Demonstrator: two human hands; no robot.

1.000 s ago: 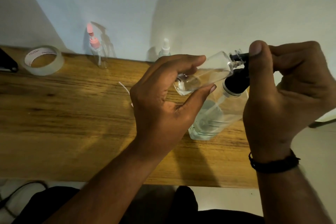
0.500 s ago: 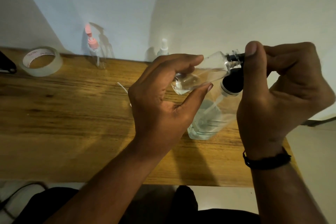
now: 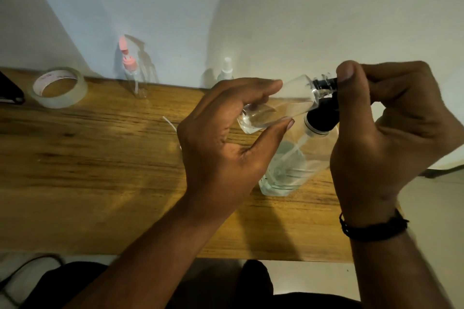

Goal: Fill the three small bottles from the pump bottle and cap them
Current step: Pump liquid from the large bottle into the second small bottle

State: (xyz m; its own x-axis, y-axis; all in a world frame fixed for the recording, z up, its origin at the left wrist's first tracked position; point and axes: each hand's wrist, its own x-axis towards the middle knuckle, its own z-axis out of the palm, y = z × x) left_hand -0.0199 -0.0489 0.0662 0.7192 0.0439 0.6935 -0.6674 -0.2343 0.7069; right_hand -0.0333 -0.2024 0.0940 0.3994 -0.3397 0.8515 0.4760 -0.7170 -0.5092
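My arms are bare to the elbow, no sleeves showing. My left hand point(image 3: 221, 148) wears nothing. My right hand point(image 3: 386, 133) has a black braided band point(image 3: 374, 227) at the wrist. Dark clothing point(image 3: 253, 291) covers my lap.

Left hand point(image 3: 226, 138) mid-frame, forearm entering from lower left, fingers and thumb curled round a small clear bottle point(image 3: 278, 105) held tilted. Right hand point(image 3: 391, 133) at right of frame, forearm rising from lower right, thumb up, fingers curled over a black pump head point(image 3: 324, 83); dark band on wrist.
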